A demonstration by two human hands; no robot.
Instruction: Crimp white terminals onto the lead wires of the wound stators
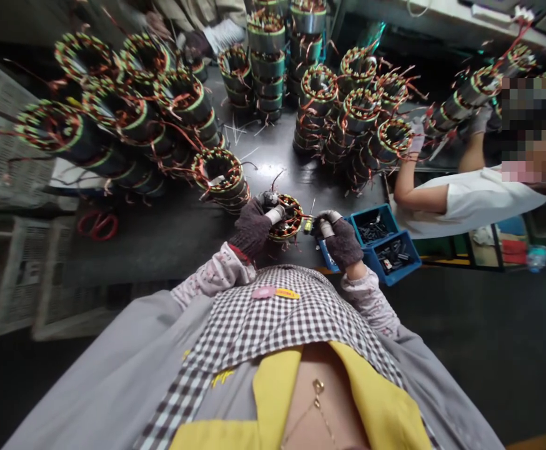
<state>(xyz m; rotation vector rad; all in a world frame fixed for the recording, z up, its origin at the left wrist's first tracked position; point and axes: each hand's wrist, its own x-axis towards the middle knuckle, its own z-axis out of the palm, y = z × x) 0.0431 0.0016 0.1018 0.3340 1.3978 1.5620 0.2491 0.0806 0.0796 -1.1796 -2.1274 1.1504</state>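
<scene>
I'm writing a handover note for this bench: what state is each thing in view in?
Wire-wound ring, hollow, loose wires sticking out.
Left hand, gloved, at the ring's rim.
Right hand, gloved, fingers curled; grip unclear.
Small yellow item, beside the right hand; held or loose unclear.
Ring stacks, standing, wires loose.
Red-handled scissors, lying down; blades indistinct.
Upper blue bin, open, holding dark parts.
Lower blue bin, likewise.

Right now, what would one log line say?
Left grip: touching wound stator; right grip: beside blue parts bins, hold unclear; red-handled scissors: lying left
</scene>
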